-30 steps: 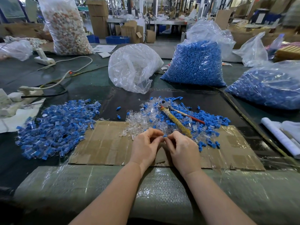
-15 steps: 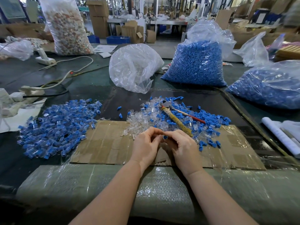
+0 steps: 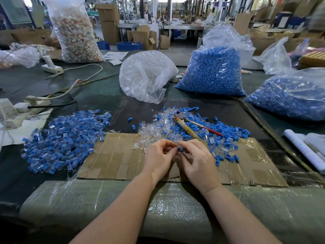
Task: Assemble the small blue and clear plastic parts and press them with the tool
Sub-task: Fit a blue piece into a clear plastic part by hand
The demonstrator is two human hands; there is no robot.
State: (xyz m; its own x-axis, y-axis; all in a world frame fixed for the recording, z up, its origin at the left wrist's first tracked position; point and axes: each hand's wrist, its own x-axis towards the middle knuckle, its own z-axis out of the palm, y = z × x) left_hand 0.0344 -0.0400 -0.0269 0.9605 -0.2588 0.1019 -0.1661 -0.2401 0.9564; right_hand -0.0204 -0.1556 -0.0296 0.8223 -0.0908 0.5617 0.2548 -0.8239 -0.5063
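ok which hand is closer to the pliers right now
Right. The right hand sits just below the pliers, near the wrapped handle's end. The left hand is farther over to the left.

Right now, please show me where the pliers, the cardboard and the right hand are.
pliers (image 3: pixel 190 131), head view, on the taped handle.
cardboard (image 3: pixel 114 155), head view, on its bare left part.
right hand (image 3: pixel 197 161), head view, on its back.

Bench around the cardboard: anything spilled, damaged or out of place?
Nothing is clearly wrong. A few blue parts lie stray on the dark mat between the two heaps. The pliers rest on the loose parts pile, untouched. Both hands, left hand and right hand, pinch a small blue piece over the cardboard.
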